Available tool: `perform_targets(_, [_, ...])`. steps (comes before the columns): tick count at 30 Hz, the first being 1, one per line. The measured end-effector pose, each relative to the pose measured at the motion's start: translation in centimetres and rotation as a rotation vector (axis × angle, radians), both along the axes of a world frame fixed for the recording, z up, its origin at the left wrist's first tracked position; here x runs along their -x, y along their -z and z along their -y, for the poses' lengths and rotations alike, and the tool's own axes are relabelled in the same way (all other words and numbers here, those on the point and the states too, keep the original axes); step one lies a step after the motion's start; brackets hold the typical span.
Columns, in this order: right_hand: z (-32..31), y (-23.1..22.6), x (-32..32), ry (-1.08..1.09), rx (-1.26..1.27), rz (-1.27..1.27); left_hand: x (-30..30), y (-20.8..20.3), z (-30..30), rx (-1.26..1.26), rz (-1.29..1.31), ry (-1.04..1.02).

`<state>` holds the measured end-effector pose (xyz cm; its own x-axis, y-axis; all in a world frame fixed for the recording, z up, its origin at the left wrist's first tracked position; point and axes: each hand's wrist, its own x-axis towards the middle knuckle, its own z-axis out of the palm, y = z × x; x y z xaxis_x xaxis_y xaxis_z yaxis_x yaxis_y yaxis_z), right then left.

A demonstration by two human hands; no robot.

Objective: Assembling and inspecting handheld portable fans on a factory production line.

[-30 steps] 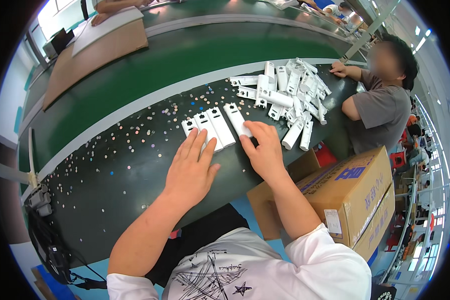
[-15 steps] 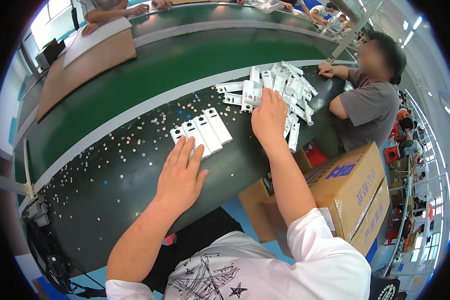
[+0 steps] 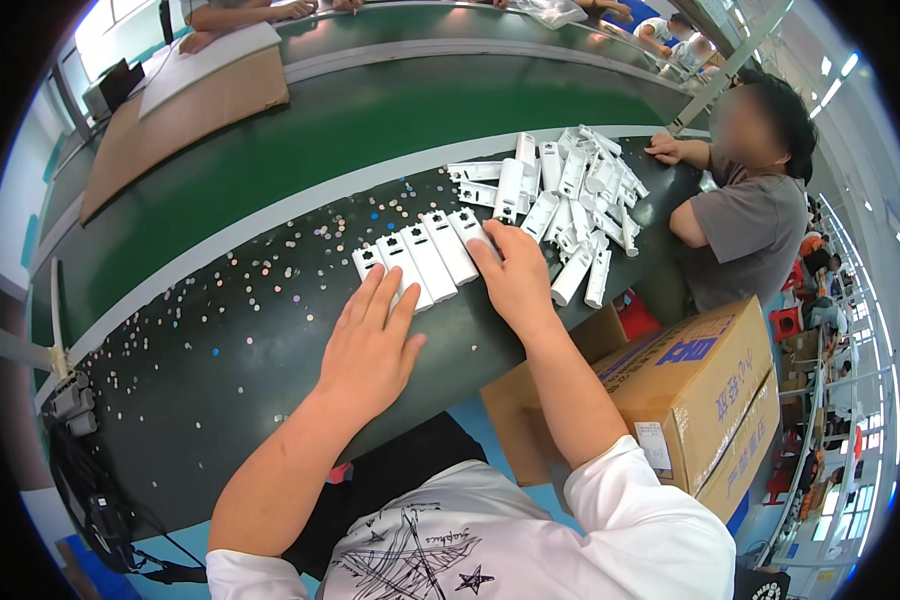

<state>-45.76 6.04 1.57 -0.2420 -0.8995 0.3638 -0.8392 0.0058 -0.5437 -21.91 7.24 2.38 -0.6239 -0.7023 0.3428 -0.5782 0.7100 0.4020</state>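
Observation:
A row of several long white plastic housings (image 3: 427,264) lies side by side on the dark work surface, each with a small black cutout near its far end. My left hand (image 3: 368,352) rests with fingers stretched out over the near part of the leftmost housings. At the row's right end, my right hand (image 3: 516,280) grips another white plastic housing (image 3: 467,224) between thumb and fingers, set against its neighbour. My right hand partly covers that piece. Just beyond it lies a loose pile of similar white housings (image 3: 573,190), some turned hollow side up.
Small round coloured dots (image 3: 270,265) are scattered across the surface to the left. A green conveyor belt (image 3: 390,110) curves behind. An open cardboard box (image 3: 685,400) stands at the near right. Another person (image 3: 745,200) sits at the right, one hand at the surface's edge.
My right hand has come from the pile back to the row, bringing one housing to its right end. The row is now longer by one. My left hand stays at the left end.

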Motion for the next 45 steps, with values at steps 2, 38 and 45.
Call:
perform_targets(2, [-0.3, 0.5, 0.4, -0.006, 0.07, 0.071, 0.0, -0.1, 0.0, -0.001, 0.016, -0.012])
perform_targets(38, [4.2, -0.6, 2.3, 0.244, -0.075, -0.423, -0.2, 0.0, 0.0, -0.047, 0.026, -0.03])
perform_targets(45, [4.1, -0.1, 2.8, 0.198, 0.249, -0.328, -0.3, -0.2, 0.2, -0.039, -0.071, -0.055])
